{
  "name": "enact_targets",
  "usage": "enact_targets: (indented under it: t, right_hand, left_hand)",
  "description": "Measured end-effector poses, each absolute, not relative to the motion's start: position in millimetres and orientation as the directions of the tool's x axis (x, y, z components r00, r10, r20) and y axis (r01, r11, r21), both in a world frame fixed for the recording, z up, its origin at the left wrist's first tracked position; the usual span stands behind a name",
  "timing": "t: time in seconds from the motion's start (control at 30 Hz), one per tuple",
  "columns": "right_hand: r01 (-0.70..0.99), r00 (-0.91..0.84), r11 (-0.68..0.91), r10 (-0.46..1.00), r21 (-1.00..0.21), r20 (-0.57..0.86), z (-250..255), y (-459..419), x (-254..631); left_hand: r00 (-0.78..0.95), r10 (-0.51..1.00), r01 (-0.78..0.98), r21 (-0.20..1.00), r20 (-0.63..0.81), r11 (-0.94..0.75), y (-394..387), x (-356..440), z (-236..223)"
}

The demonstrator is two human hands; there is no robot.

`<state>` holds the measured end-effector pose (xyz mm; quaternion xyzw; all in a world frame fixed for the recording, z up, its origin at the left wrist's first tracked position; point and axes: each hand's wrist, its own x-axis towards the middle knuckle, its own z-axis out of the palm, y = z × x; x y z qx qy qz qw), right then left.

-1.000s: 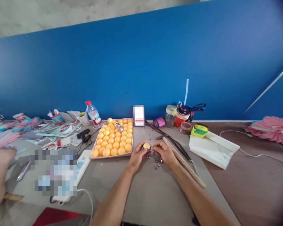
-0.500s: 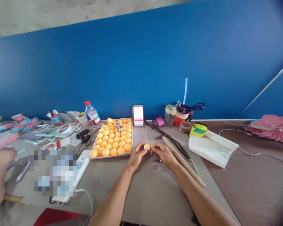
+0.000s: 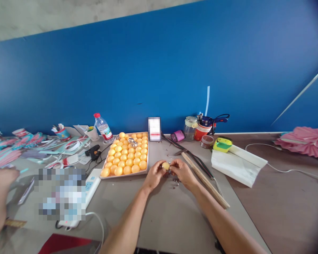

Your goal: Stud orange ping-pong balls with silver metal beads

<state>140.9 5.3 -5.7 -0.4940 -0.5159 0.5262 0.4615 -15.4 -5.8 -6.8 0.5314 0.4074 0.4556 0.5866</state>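
Note:
My left hand (image 3: 155, 174) is closed around the side of a yellow-orange ball (image 3: 165, 165) that looks like a ping-pong ball, thumb and fingers pinching it. From the other side, the bent fingers of my right hand (image 3: 184, 173) meet at the ball's right edge; anything small between those fingertips is too tiny to make out. Small shiny metallic pieces (image 3: 176, 182) lie on the table under and beside my right hand. Left of my hands stands a shallow tray (image 3: 147, 155) filled with orange balls (image 3: 127, 170), a few silvery wrapped-looking ones (image 3: 133, 142) on top.
Thin wooden sticks (image 3: 205, 181) lie beside my right forearm. A white power strip (image 3: 92, 185), a black glue gun (image 3: 93, 152) and a bottle (image 3: 104, 128) are to the left. Another person's blurred hand (image 3: 5, 180) is at the far left. A jar (image 3: 190, 129) stands at the back.
The ball has turned slightly between my fingers, and both hands stay in nearly the same place. The whole view has shifted a little.

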Motion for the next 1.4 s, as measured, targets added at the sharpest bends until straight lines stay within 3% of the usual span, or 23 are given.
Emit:
enact_targets:
  t: [0.13,0.33,0.4,0.47,0.6,0.7,0.83,0.97,1.07,1.13,1.3,1.4]
  right_hand:
    - [0.027,-0.092,-0.032,0.995,-0.999,-0.034,-6.4,6.6,139.8]
    - [0.181,-0.064,0.109,0.993,-0.977,0.099,0.7,11.9,155.5]
    - [0.397,-0.042,0.182,0.983,-0.9,0.18,1.5,13.3,162.1]
    - [0.636,-0.096,0.218,0.974,-0.741,0.204,0.7,12.9,166.4]
    - [0.881,-0.249,0.253,0.966,-0.399,0.063,-1.5,8.4,166.6]
    - [0.906,-0.272,0.269,0.962,-0.326,0.037,-4.4,7.7,163.0]
    - [0.905,-0.238,0.248,0.969,-0.345,0.071,-12.2,11.8,160.1]
    - [0.778,-0.162,0.223,0.974,-0.587,0.157,-17.0,16.1,160.3]
    - [0.509,-0.042,0.183,0.981,-0.841,0.188,-15.3,17.8,159.6]
    - [0.291,0.011,0.104,0.994,-0.951,0.112,-12.5,17.5,158.0]
    - [-0.147,-0.045,-0.021,0.999,-0.989,-0.014,-4.5,12.3,150.7]
    - [-0.237,-0.09,-0.023,0.996,-0.971,-0.002,-2.3,8.3,145.6]
  left_hand:
    - [0.223,0.974,-0.13,0.99,-0.029,0.06,-6.1,-12.4,-7.8]
    - [0.088,0.995,-0.371,0.925,-0.05,0.079,0.7,-9.4,-15.5]
    - [0.067,0.996,-0.425,0.901,-0.062,0.085,3.1,-9.8,-17.7]
    - [0.072,0.995,-0.439,0.893,-0.072,0.096,4.5,-10.4,-19.1]
    - [0.063,0.995,-0.433,0.895,-0.084,0.103,5.3,-10.9,-20.3]
    - [0.072,0.994,-0.414,0.904,-0.084,0.106,4.9,-10.5,-20.1]
    - [0.073,0.995,-0.399,0.912,-0.075,0.098,3.5,-9.5,-17.2]
    - [0.069,0.995,-0.399,0.912,-0.07,0.092,2.2,-9.3,-15.0]
    - [0.075,0.995,-0.392,0.916,-0.061,0.085,2.5,-9.5,-16.0]
    - [0.082,0.995,-0.377,0.923,-0.053,0.08,2.8,-9.5,-17.2]
    - [0.099,0.994,-0.353,0.933,-0.036,0.069,1.6,-8.9,-15.9]
    - [0.141,0.99,-0.323,0.944,-0.019,0.064,-0.5,-9.4,-11.9]
